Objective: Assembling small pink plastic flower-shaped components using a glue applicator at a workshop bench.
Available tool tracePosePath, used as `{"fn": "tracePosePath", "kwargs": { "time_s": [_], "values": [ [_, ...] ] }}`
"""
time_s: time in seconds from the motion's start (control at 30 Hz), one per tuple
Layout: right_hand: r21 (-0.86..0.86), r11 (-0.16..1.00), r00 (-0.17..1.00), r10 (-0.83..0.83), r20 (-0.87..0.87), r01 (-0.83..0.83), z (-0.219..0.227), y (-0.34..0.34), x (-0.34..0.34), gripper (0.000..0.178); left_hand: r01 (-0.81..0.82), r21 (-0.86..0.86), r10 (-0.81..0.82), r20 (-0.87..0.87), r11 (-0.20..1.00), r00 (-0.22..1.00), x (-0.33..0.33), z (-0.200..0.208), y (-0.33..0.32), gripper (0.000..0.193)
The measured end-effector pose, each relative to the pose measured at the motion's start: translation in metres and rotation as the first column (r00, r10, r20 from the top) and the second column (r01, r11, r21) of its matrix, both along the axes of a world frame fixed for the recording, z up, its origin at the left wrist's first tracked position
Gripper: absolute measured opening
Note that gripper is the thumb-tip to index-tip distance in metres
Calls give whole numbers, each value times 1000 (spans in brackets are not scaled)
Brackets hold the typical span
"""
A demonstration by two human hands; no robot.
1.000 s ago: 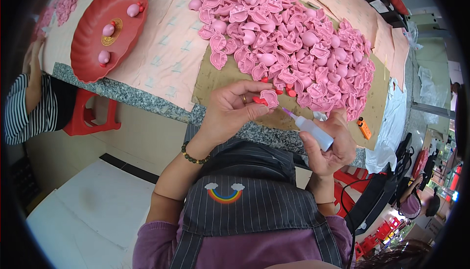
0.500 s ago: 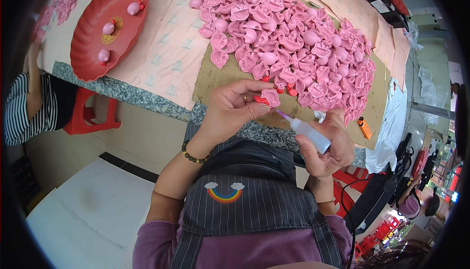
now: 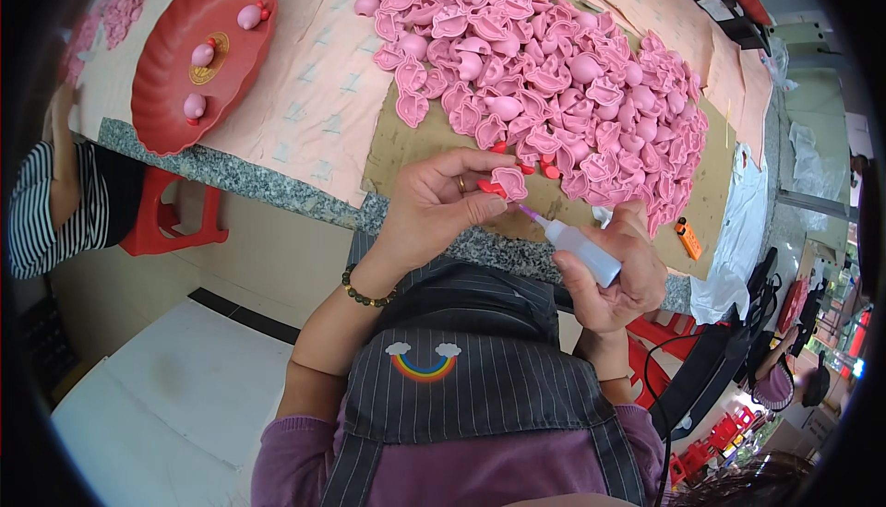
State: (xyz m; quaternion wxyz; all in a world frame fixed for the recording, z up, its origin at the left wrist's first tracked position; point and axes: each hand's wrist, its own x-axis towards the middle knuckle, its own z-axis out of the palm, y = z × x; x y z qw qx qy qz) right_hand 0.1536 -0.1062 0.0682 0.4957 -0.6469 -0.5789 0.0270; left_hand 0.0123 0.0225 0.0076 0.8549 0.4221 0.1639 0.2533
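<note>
Between the thumb and fingers of my left hand (image 3: 438,202) is a small pink plastic shell (image 3: 509,184), its hollow side showing, with a red piece (image 3: 492,189) against it. My right hand (image 3: 623,272) is wrapped round a translucent squeeze bottle (image 3: 588,256). The bottle's thin purple nozzle (image 3: 530,214) points at the lower edge of the shell; whether it touches I cannot tell. Just beyond my left fingers lie a few small red pieces (image 3: 550,169). Past them a large heap of pink shells (image 3: 544,73) covers much of the brown cardboard (image 3: 406,152).
A red scalloped tray (image 3: 157,92) at the left holds three pink-and-red pieces. An orange lighter (image 3: 688,238) lies on the cardboard at the right, near a white plastic bag (image 3: 729,258). At far left sits another person in a striped top (image 3: 41,212), by a red stool (image 3: 175,221).
Almost nothing differs. Both hands keep their places, with the nozzle still beside the pink shell; the whole picture has shifted very slightly.
</note>
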Motion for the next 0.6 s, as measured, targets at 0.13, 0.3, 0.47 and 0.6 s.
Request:
{"fn": "tracePosePath", "kwargs": {
  "time_s": [0.13,0.3,0.47,0.6],
  "values": [
    [11,1000,1000,6,22,-6,2,0,4,27,8,-11,-8,-4,1000,1000,-1,0,1,38],
    [35,999,1000,1,25,-2,1,0,4,27,11,-1,-11,-4,1000,1000,0,0,0,38],
    [35,999,1000,-3,16,2,-3,-2,5,28,7,10,-6,-8,1000,1000,0,-3,-1,37],
    [29,999,999,-43,12,43,-4,-5,6,28,12,-5,-12,-13,1000,1000,-1,-3,-1,37]
  ]
}}
